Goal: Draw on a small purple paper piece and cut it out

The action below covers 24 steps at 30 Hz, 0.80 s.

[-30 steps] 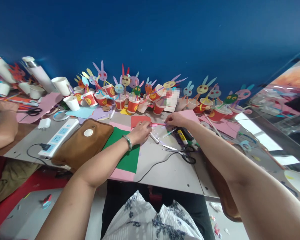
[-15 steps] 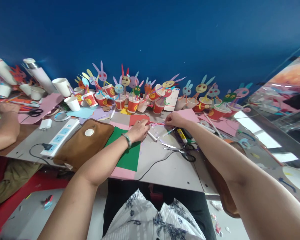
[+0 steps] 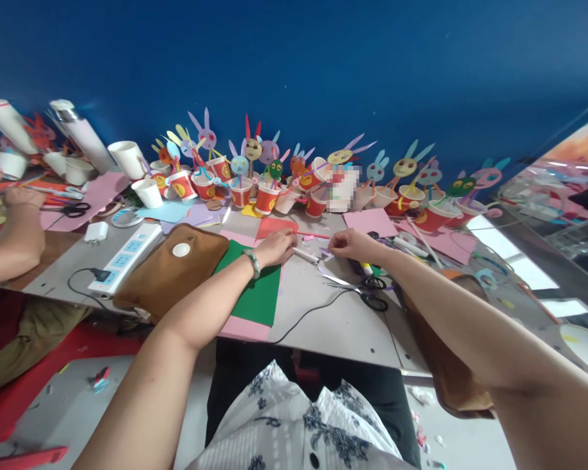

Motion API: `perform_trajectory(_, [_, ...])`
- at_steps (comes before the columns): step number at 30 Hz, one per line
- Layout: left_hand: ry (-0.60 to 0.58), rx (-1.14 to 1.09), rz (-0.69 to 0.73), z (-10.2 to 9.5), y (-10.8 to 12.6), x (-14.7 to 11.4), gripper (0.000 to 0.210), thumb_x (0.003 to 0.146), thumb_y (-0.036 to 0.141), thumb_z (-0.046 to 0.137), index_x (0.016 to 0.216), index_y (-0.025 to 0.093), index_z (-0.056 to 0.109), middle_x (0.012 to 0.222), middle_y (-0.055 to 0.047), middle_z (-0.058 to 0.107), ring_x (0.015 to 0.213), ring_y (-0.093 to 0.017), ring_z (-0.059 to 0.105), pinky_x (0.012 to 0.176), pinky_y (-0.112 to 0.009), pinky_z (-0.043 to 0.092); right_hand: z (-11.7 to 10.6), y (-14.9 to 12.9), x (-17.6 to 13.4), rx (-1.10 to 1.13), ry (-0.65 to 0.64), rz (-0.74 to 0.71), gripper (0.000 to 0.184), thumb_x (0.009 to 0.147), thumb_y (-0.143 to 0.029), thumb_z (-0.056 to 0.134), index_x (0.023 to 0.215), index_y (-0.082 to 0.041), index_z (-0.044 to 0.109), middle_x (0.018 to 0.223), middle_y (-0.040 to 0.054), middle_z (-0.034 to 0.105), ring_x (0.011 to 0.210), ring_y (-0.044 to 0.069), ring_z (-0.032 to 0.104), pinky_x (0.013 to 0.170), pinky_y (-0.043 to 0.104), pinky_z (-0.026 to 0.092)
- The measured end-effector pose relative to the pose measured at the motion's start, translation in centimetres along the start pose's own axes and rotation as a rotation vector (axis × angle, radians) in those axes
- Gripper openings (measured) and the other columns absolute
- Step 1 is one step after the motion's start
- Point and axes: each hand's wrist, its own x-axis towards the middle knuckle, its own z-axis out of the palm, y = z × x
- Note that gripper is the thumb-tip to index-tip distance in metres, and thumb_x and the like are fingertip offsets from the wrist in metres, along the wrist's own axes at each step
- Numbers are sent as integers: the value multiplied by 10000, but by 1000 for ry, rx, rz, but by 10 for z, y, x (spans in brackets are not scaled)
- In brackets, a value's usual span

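My left hand [image 3: 277, 248], a bracelet on its wrist, rests at the edge of red paper [image 3: 274, 227] and green paper [image 3: 253, 294], its fingers curled together. Anything in them is hidden. To its right my right hand [image 3: 349, 244] is closed in a pinch just above the tabletop; what it pinches is too small to make out. A thin red stick [image 3: 313, 235] lies between the hands. Below it is a white pen-like stick [image 3: 306, 255] among small purple scraps. Nearer me, black-handled scissors [image 3: 372, 300] lie beside a yellow glue stick [image 3: 367, 268], partly behind my right forearm.
Several paper cups with paper rabbit faces [image 3: 266, 196] line the blue wall. A brown pouch [image 3: 176, 271] and a white power strip [image 3: 127, 258] lie at left. A dark cable [image 3: 304, 320] crosses the table. Another person's hand [image 3: 24, 199] is at far left.
My view has shifted slightly. My right hand has moved a little nearer me, leaving more of the red stick's right end showing. My left hand stays beside the red paper.
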Motion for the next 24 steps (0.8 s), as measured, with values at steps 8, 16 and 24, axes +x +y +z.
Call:
perform_trajectory(8, [50,-15,-102,-1,1,1,141,916,131,439,988,125,561,1013,-131,634,997,-218,592,935,-352,479,13,-21,-13,51,40,-66,166,724,-316,615,708,-170,694,634,11,691,591,129,576,583,231,420])
perform_trajectory(16, [63,-86,-250,-6,4,3,171,882,135,421,984,152,557,1003,-113,657,954,-217,598,901,-353,486,47,-57,-8,109,-12,-172,97,721,-225,614,693,-175,693,627,0,676,569,110,538,575,219,407])
perform_trajectory(24, [72,-74,-231,-5,2,2,150,879,150,462,967,165,582,1028,-97,661,970,-206,604,911,-341,492,80,-81,-1,116,42,-231,129,788,-193,618,758,-189,743,677,17,702,596,125,560,608,236,422])
